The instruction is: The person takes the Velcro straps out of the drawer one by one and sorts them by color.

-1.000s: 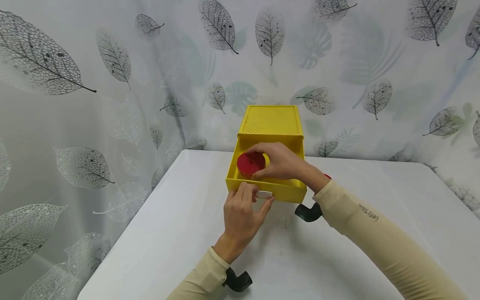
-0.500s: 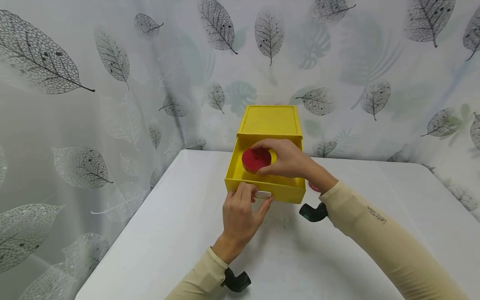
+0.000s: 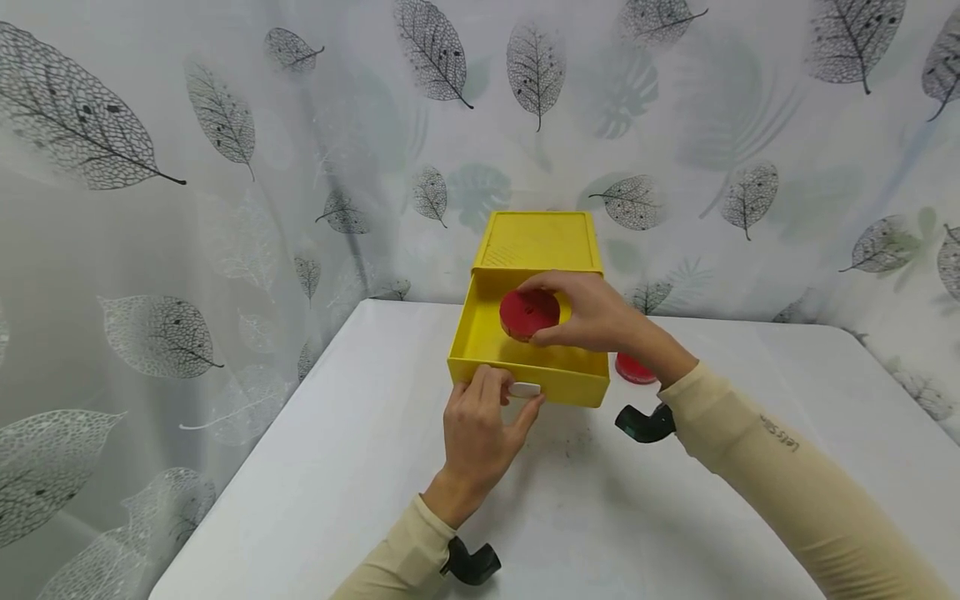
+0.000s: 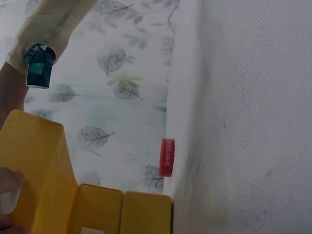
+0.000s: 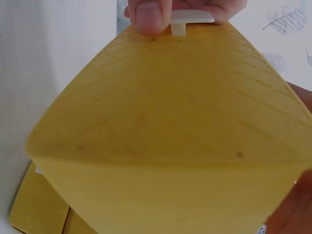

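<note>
In the head view a yellow drawer box (image 3: 537, 239) stands at the back of the table, its drawer (image 3: 472, 333) pulled out toward me. My left hand (image 3: 480, 425) holds the drawer's white handle (image 3: 525, 389), thumb on one side and fingers on the other; the right wrist view shows its thumb (image 5: 148, 17) beside the handle. My right hand (image 3: 592, 312) grips a thick red disc (image 3: 528, 312), like a roll of tape, by its edge, inside or just above the drawer. Whether it touches the drawer floor I cannot tell.
Right of the drawer another round red thing (image 3: 634, 369) lies on the white table (image 3: 337, 433), partly behind my right arm; the left wrist view shows lettering on its side. Dark curved devices (image 3: 645, 423) sit at both wrists. A leaf-patterned curtain (image 3: 300, 167) hangs behind.
My right hand has moved right and slightly back with the red disc. The other round red thing beside the drawer has come more into sight. My left hand stays on the handle.
</note>
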`<state>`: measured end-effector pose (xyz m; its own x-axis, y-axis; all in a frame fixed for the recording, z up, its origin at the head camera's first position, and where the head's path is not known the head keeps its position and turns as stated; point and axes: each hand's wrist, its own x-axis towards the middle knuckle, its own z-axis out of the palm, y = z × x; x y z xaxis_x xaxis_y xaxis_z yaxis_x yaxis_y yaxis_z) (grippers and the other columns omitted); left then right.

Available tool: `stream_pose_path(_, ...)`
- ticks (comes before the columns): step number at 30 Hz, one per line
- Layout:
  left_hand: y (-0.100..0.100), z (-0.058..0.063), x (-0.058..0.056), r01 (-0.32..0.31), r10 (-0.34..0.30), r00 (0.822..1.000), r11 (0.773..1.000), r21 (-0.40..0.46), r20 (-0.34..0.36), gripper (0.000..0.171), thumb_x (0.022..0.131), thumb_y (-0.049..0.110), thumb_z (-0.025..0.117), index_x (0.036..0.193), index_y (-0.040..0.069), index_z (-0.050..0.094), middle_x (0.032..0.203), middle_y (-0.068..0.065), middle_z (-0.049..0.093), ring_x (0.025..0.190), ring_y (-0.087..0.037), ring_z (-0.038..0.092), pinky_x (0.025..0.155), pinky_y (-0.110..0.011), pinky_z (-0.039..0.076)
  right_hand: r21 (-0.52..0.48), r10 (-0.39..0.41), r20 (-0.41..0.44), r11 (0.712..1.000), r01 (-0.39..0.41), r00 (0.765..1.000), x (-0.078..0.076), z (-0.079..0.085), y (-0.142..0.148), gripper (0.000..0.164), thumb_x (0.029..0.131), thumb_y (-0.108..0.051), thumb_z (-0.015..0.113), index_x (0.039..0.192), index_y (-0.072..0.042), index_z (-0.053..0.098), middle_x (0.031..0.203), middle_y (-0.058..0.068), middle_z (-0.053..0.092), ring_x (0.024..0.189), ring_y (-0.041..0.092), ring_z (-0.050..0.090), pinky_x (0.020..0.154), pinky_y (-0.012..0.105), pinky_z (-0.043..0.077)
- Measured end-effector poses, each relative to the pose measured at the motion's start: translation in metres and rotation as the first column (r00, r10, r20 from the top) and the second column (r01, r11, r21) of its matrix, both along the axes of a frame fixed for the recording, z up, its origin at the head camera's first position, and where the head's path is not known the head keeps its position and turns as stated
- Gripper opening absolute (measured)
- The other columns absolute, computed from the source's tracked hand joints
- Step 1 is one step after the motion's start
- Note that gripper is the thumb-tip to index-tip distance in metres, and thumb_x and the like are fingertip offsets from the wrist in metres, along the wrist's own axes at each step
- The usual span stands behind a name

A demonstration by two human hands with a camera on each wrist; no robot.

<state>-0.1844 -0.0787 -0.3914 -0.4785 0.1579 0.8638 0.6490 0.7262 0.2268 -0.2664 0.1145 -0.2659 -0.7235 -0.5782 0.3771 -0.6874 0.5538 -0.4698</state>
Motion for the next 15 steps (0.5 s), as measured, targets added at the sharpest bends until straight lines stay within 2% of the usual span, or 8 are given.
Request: stream_pose_path(15, 0.0, 0.0, 0.001, 0.001, -0.001, 1.0, 1.0, 0.006, 0.0, 0.047, 0.081, 0.031, 0.092, 0.102, 0.006, 0.058, 0.089, -0.004, 0.056, 0.077, -0.016, 0.057, 0.076, -0.031, 0.053, -0.019, -0.041, 0.027, 0.999, 0.042, 0.999, 0.001, 0.005, 0.013, 0.064, 0.078, -0.017, 0.09, 0.135, -0.005, 0.065, 0.128, 0.01, 0.066, 0.114, 0.028, 0.059, 0.091, 0.044, 0.056)
